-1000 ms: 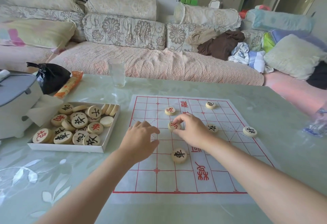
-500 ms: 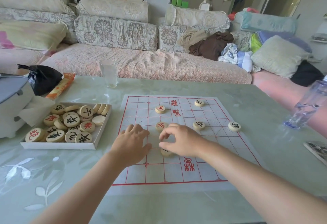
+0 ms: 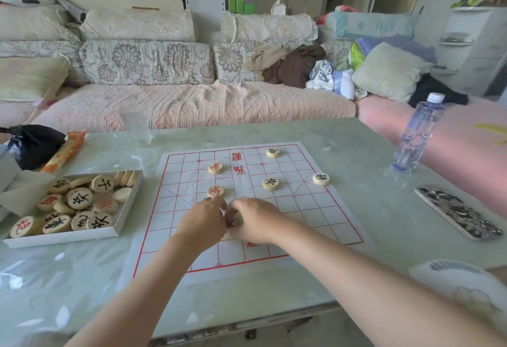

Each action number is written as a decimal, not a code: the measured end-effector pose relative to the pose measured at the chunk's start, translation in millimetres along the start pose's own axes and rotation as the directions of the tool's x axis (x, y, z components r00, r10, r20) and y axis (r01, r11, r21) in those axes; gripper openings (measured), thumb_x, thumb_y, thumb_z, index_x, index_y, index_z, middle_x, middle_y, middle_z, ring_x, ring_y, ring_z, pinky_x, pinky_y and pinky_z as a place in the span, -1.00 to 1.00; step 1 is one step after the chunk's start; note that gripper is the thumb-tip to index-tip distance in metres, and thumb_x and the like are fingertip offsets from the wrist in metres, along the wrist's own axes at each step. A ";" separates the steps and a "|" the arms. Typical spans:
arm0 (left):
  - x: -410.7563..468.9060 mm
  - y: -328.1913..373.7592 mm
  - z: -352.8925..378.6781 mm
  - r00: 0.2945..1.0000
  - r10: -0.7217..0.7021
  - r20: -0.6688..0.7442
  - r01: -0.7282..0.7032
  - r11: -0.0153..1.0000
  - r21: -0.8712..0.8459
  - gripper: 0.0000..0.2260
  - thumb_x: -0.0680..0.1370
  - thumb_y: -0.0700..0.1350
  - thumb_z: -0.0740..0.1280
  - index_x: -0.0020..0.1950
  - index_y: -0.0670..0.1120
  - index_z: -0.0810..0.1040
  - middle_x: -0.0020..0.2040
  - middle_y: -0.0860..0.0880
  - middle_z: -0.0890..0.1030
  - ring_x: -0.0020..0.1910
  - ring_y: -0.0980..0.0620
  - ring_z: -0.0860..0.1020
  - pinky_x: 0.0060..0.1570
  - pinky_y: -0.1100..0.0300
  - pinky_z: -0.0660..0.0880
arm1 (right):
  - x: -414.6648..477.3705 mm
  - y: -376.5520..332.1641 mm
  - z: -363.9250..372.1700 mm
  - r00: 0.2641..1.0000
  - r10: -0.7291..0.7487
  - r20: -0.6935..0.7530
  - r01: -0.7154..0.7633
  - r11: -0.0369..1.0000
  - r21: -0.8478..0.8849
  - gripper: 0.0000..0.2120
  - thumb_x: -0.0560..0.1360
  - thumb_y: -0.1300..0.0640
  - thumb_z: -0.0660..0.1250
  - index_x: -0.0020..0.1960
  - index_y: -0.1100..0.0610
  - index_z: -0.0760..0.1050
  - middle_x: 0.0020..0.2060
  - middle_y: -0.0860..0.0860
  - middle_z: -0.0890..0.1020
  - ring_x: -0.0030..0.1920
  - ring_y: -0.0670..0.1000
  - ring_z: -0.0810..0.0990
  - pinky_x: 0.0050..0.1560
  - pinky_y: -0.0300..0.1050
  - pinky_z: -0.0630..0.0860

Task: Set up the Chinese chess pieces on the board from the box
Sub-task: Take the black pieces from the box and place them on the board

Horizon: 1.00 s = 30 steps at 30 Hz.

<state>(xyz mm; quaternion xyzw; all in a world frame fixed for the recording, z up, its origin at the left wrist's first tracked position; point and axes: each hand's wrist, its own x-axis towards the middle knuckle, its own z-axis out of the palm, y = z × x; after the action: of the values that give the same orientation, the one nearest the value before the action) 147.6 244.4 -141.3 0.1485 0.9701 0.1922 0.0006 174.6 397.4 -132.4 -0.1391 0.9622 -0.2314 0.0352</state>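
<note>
**Both grips meet on one black-marked piece, mid-board**

The piece [image 3: 232,222] lies flat on the board [image 3: 315,217], wedged between the two grips and mostly hidden, black character up. The right grip [image 3: 258,220] is at its 3 o'clock, fingers curled round it. The left grip [image 3: 201,223] is at its 9 o'clock, fingers curled with the tips by the piece's rim; cannot tell if they hold it. The piece is a round disc with no long axis. The board's river runs 12 to 6 on the tabletop [image 3: 370,195]. The box [image 3: 63,237] of pieces is at the board's 9 o'clock.

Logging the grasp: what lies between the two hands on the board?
In the head view, a black-marked piece, partly covered, lies between the left hand and right hand, on the board.
</note>
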 end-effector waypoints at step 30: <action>-13.6 79.3 47.2 0.927 0.371 0.062 -0.376 0.907 0.192 -0.56 0.52 0.27 0.21 0.34 0.14 0.41 0.30 0.07 0.40 0.30 0.01 0.33 0.25 0.08 0.33 | -181.9 142.7 -70.1 0.881 0.421 -0.218 -0.437 0.899 -0.031 -0.74 0.35 -0.08 0.38 0.02 -0.17 0.44 0.01 -0.19 0.52 -0.01 -0.08 0.56 0.03 -0.11 0.50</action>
<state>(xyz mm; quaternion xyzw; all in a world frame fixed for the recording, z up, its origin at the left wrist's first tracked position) 186.1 328.0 -156.2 0.3330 0.9379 0.0884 -0.0395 303.8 601.5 -134.4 0.1008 0.9759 -0.1925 -0.0198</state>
